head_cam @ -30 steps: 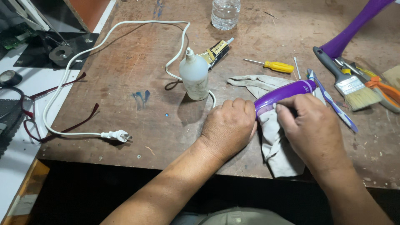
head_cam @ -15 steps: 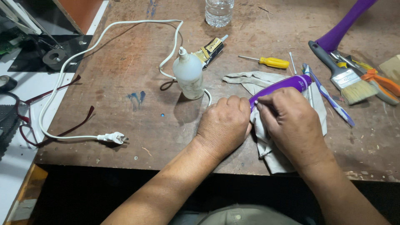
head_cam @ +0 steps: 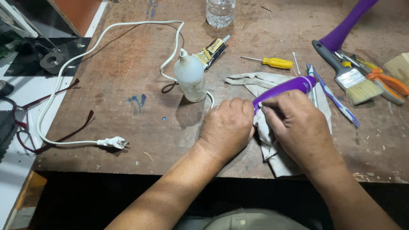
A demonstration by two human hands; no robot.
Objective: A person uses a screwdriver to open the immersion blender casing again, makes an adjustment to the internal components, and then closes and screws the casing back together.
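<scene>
Left hand (head_cam: 226, 127): curled into a fist around the near end of the purple handle (head_cam: 284, 88). Right hand (head_cam: 298, 125): fingers pinching a grey cloth (head_cam: 272, 140) against it. Handle: lies aslant over the cloth, near the bench's (head_cam: 128, 76) front edge; likely stiff, light, smooth plastic, best gripped mid-shaft. Beyond: squeeze bottle (head_cam: 190, 79), glue tube (head_cam: 211, 52), screwdriver (head_cam: 272, 62), brush (head_cam: 349, 74). Open room leftward, short of the white cord (head_cam: 68, 68).

The purple handle's (head_cam: 284, 88) near end — hidden under both hands (head_cam: 264, 127).
</scene>
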